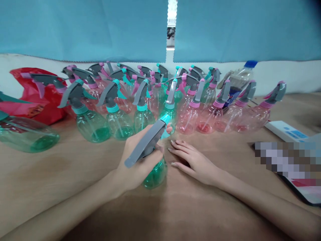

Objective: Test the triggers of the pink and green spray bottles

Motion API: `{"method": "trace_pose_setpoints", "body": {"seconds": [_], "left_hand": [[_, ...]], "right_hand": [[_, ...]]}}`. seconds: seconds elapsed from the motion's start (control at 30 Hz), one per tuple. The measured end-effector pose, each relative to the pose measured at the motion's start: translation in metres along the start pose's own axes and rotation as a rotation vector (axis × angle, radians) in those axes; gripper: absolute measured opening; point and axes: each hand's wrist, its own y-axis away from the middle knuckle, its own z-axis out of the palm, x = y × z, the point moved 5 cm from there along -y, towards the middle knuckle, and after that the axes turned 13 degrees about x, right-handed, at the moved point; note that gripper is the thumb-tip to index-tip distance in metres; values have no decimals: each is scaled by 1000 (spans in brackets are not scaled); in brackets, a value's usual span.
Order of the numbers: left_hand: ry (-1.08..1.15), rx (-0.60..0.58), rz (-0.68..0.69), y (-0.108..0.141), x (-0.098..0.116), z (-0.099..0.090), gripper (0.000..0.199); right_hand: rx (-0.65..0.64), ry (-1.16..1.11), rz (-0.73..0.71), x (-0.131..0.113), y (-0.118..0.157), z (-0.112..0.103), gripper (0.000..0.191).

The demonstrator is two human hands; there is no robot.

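My left hand (136,164) is wrapped round the neck of a green spray bottle (154,175) with a grey and teal spray head. The bottle stands near the middle of the table, its nozzle pointing away from me. My right hand (192,159) lies on the table just right of that bottle, fingers apart, with nothing in it. Beyond my hands stand several green bottles (94,129) on the left and several pink bottles (187,122) on the right, with more spray bottles behind them.
A red bag (45,107) sits at the back left. At the back right is a large clear bottle with a blue cap (250,64). A white device (287,131) and a phone-like object (301,187) lie on the wooden table (175,214) at right. Blue cloth (82,30) hangs behind.
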Motion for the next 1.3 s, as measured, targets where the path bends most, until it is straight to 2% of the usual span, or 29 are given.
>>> {"method": "trace_pose_setpoints", "body": {"seconds": [0.23,0.67,1.3], "left_hand": [[-11,-10,14,1,-1,0,30],[9,-19,14,0,1,0,42],[45,-36,11,0,-4,0,37]], "right_hand": [[20,-8,-5,-1,0,-1,48],[13,11,-14,1,0,1,50],[18,12,-11,0,0,1,50]]}}
